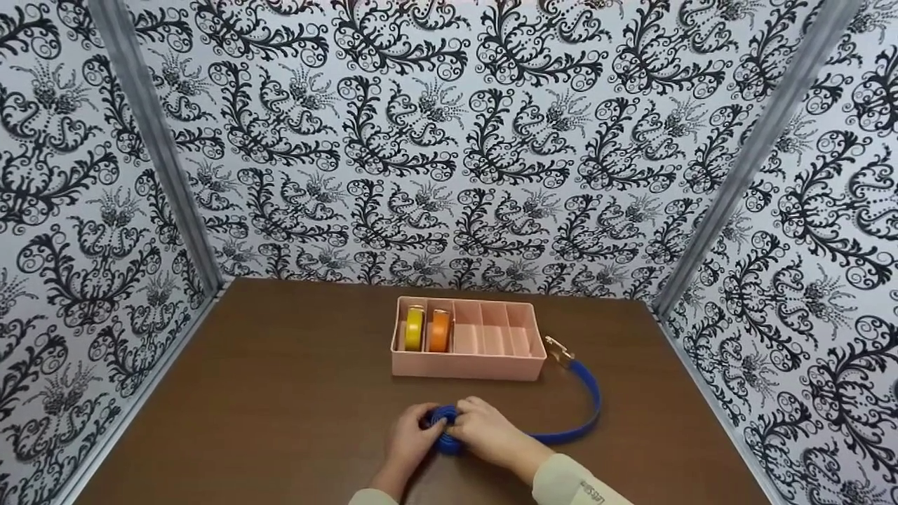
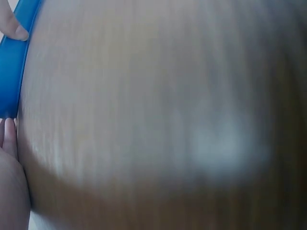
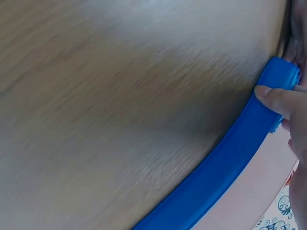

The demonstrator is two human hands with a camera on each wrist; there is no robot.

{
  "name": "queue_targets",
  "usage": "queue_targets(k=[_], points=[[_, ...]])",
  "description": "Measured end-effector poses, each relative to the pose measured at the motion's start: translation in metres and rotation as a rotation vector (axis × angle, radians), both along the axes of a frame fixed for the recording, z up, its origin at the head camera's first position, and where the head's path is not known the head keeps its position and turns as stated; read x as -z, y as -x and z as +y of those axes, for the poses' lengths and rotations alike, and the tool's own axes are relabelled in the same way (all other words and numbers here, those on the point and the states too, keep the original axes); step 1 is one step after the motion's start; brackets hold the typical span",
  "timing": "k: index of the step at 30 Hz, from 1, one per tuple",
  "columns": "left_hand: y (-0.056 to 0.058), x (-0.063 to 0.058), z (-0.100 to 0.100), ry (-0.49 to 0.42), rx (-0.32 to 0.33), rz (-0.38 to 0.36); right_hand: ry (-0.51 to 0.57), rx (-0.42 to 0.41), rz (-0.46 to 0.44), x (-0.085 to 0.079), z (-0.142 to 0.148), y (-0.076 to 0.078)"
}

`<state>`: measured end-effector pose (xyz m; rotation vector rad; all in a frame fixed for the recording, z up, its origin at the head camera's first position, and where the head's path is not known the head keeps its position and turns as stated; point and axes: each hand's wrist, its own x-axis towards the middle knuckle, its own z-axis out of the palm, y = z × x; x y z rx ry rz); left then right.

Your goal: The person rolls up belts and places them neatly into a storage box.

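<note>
A blue belt (image 1: 589, 401) lies on the brown table, partly wound into a coil (image 1: 446, 443) that stands on edge between both hands. My left hand (image 1: 411, 436) holds the coil from the left, thumb and fingers round it. From the right, my right hand (image 1: 490, 432) grips it, and the thumb (image 3: 274, 99) presses on the strap in the right wrist view. The loose strap curves away rightward and back to a gold buckle (image 1: 560, 351). In the left wrist view, only a blue stretch of the belt (image 2: 10, 72) and some fingers show at the left edge.
Behind the hands is a pink divided box (image 1: 466, 366). A rolled yellow belt (image 1: 414, 330) and a rolled orange belt (image 1: 440, 331) stand in its two left compartments. The buckle lies close to the box's right end. Patterned walls (image 1: 449, 140) enclose the table (image 1: 295, 393).
</note>
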<state>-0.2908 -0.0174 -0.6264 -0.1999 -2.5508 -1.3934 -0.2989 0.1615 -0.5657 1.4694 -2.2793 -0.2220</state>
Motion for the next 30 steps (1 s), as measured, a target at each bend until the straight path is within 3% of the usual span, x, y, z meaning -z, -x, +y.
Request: queue_targets(k=[9, 17, 24, 30], points=[[0.0, -0.001, 0.001, -0.037, 0.002, -0.029, -0.054, 0.077, -0.085, -0.004, -0.006, -0.003], [-0.002, -0.002, -0.001, -0.091, 0.07, 0.005, -0.036, -0.059, -0.105, -0.004, 0.007, -0.001], [-0.001, 0.0, -0.002, -0.114, 0.105, 0.009, -0.055, -0.065, -0.203, -0.009, 0.022, -0.003], [-0.001, 0.0, -0.001, -0.099, 0.114, -0.005, 0.017, -0.099, -0.109, -0.002, 0.023, 0.0]])
